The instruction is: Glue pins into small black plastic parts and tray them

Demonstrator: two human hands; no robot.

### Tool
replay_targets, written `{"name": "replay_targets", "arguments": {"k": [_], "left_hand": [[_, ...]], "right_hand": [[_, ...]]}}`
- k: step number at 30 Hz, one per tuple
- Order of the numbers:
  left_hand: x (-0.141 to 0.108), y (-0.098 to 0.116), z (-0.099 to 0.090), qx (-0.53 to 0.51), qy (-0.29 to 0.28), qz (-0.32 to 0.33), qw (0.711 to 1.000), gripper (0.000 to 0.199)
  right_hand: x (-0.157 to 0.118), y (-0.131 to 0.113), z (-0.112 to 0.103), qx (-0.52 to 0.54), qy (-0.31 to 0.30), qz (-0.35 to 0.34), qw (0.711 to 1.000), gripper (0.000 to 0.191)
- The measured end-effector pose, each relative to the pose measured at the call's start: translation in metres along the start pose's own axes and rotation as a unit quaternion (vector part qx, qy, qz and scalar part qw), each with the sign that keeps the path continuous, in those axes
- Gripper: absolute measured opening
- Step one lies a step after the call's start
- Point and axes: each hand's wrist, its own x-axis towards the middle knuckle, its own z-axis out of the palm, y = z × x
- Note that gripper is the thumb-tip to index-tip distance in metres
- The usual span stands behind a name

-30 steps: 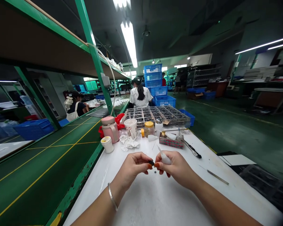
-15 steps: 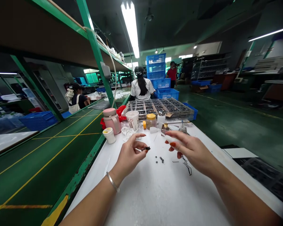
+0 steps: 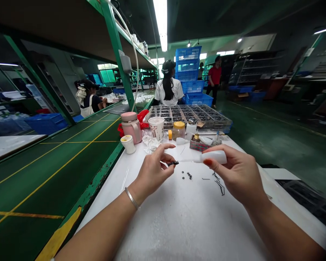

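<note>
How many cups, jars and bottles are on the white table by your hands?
Cups: 2, paper cup, small white cup
Jars: 1, yellow-lid jar
Bottles: 3, pink bottle, metal-cap bottle, white squeeze bottle in the right hand
Total: 6

1. A factory assembly floor is showing here, and the long green conveyor belt with yellow lines [image 3: 57, 156] is serving as its spine.
2. Green steel shelf posts [image 3: 119, 54] are rising along the far side of that belt, with fluorescent tube lights [image 3: 161, 21] glowing overhead.
3. A white worktable [image 3: 179, 217] is running just right of the belt, and a grey compartmented parts tray [image 3: 190, 115] is lying at the table's far end.
4. Stacked blue plastic crates [image 3: 188, 69] are standing beyond the belt's far end.
5. Seated workers in dark caps [image 3: 168, 87] are working along both sides of the belt, and a person in a red shirt [image 3: 214, 76] is standing near the crates.
</note>
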Motion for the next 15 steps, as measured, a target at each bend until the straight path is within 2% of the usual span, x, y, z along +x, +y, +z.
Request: {"name": "replay_targets", "arguments": {"k": [6, 15], "left_hand": [[0.0000, -0.0004, 0.0004, 0.013, -0.005, 0.006, 1.000, 0.047], [-0.0001, 0.0006, 0.0005, 0.021, -0.008, 0.012, 1.000, 0.045]], "right_hand": [[0.0022, 0.0053, 0.0004, -0.016, -0.018, -0.022, 0.999, 0.029], [0.0026, 0.0090, 0.0012, -0.019, -0.020, -0.020, 0.999, 0.027]]}}
